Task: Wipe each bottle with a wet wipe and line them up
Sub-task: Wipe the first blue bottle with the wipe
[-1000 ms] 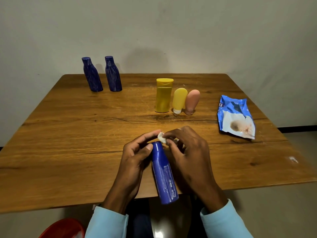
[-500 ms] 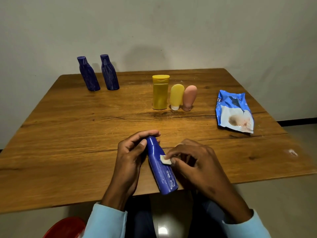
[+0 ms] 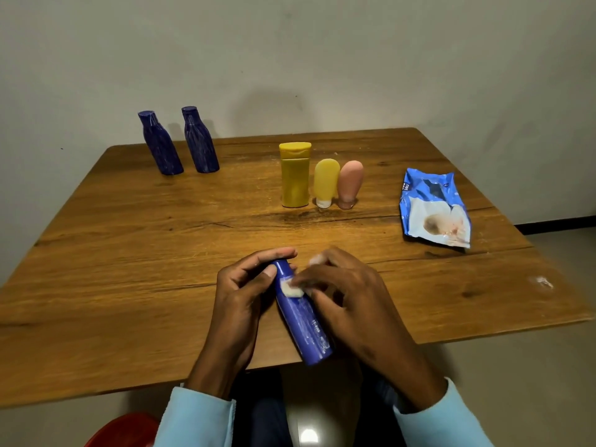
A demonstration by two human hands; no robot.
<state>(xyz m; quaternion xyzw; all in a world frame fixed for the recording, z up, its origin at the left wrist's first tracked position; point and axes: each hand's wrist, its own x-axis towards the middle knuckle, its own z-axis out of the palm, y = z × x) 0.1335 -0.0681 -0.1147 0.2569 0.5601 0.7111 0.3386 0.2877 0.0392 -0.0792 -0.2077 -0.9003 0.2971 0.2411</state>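
Wooden table [image 3: 129, 253], grainy planks with a dark crack line across the middle. Glossy blue plastic bottle [image 3: 303, 321] is held tilted over the near edge, cap end pointing to the far edge, base toward the person; faint pale print on its side. Left hand [image 3: 240, 298] grips the neck, thumb on the near side and fingers curled over the cap. Right hand [image 3: 346, 295] pinches a small folded white wet wipe [image 3: 291, 289], pressing it against the bottle's shoulder. Versus 0.5 s ago: wipe has slid up from mid-body toward the cap end, bottle pose roughly the same. Far left corner: two dark blue bottles [image 3: 180, 141] with tapered necks, upright, side by side. Near the far edge, centre: yellow flip-cap bottle [image 3: 295, 175], small yellow tube [image 3: 326, 182] standing on its white cap, pink tube [image 3: 350, 183] on its cap, the three in a tight row. Right edge: crinkled blue-and-white wet wipe pack [image 3: 432, 208] lying flat. Light blue sleeves [image 3: 196, 421] at the wrists; red rounded object [image 3: 122, 430] below the table at the bottom left.
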